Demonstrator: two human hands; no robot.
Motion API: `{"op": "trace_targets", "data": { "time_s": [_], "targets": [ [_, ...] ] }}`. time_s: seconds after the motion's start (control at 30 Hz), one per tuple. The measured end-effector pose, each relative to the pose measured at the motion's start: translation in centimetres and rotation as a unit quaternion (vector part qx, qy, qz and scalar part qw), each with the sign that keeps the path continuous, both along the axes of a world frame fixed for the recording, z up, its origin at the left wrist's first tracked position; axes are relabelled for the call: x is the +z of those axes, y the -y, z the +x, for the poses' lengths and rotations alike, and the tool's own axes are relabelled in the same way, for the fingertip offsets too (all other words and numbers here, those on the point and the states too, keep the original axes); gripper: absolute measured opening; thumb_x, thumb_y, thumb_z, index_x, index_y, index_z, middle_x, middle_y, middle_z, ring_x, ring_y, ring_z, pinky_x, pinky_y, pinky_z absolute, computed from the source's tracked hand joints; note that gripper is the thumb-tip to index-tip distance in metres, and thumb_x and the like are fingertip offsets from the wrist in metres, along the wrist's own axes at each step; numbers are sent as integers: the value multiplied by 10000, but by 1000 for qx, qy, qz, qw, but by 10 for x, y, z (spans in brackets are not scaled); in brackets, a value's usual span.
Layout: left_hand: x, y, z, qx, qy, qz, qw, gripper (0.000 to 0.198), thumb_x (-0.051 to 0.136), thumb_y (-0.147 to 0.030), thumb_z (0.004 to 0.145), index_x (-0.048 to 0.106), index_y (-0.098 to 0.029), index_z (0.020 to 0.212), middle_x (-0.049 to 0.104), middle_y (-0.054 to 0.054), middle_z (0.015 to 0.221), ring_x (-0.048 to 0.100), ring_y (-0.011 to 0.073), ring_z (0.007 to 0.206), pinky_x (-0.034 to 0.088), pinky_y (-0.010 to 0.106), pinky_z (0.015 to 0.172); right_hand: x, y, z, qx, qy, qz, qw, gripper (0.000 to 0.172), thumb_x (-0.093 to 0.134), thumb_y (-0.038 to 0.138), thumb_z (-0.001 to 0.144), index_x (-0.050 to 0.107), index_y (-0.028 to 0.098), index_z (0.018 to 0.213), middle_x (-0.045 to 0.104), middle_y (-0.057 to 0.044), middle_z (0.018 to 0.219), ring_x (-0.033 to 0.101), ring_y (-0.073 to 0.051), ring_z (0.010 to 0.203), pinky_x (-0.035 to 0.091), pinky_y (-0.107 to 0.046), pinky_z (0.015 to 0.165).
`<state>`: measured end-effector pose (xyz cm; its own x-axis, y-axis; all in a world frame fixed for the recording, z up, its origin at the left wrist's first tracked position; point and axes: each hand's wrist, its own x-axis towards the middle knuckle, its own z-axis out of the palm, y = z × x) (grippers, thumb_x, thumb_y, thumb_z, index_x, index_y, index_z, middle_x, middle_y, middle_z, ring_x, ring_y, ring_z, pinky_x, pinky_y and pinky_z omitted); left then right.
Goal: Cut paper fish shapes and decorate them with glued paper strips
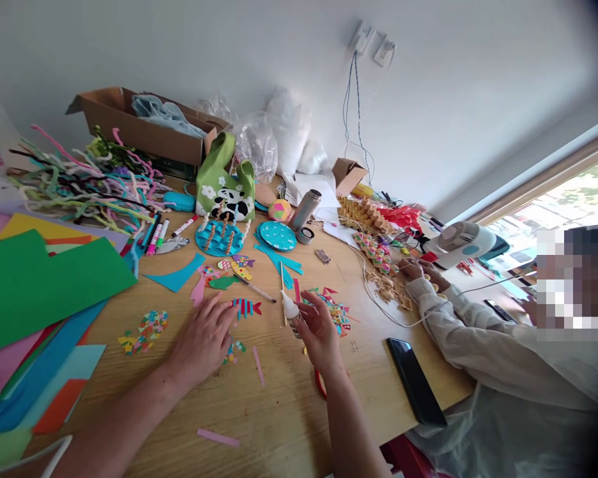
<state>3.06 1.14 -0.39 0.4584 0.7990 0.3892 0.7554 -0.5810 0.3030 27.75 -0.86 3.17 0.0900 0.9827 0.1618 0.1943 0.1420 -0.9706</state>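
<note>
Green paper sheets (40, 279) sat far left on the worktop (279, 411). My left hand (204, 338) lay flat and released, fingertips just beside a striped paper fish (245, 307). Right hand (319, 328) was wrapped around a glue bottle (290, 311), nozzle up, just right of that fish. A black phone (416, 388) lay further right, near a co-worker's sleeve (458, 332).

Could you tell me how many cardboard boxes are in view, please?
2: a large open cardboard box at back left; a small cardboard box further right at the back. Others may be hidden behind clutter.
</note>
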Motion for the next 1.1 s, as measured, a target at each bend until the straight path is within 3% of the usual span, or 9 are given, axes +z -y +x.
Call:
{"op": "trace_targets", "data": {
  "time_s": [0.2,0.57,0.87,1.1],
  "targets": [
    [0,0,0,1,3,4,1000,450,461,-98,808,553,-140,1246,609,109,1222,402,296,1297,350,496,1084,8,5,-7,27,-60,-5,998,478,688,298,803,475,286,1231,658,-72,1091,647,-214,978,553,-354,757],
    [-1,0,0,5,-1,5,1000,460,456,-90,809,540,-105,1261,610,120,1217,407,301,1287,364,490,1075,10,9,-5,46,-82,5,996,455,682,249,819,503,307,1233,660,-59,1140,638,-202,1013,526,-361,847],
    [-3,-1,0,2,8,17,1000,444,448,-94,814,548,-109,1247,622,115,1199,417,306,1277,375,494,1070,6,16,4,19,-123,-11,992,477,739,251,771,552,315,1205,576,-52,1279,615,-201,1046,510,-337,871],
    [-5,-2,-1,3,9,18,1000,457,455,-86,805,543,-117,1253,622,106,1199,419,302,1283,366,467,1077,9,20,7,7,-126,-14,992,469,757,231,753,573,311,1176,603,-45,1238,622,-190,1023,518,-329,854]
  ]
}}
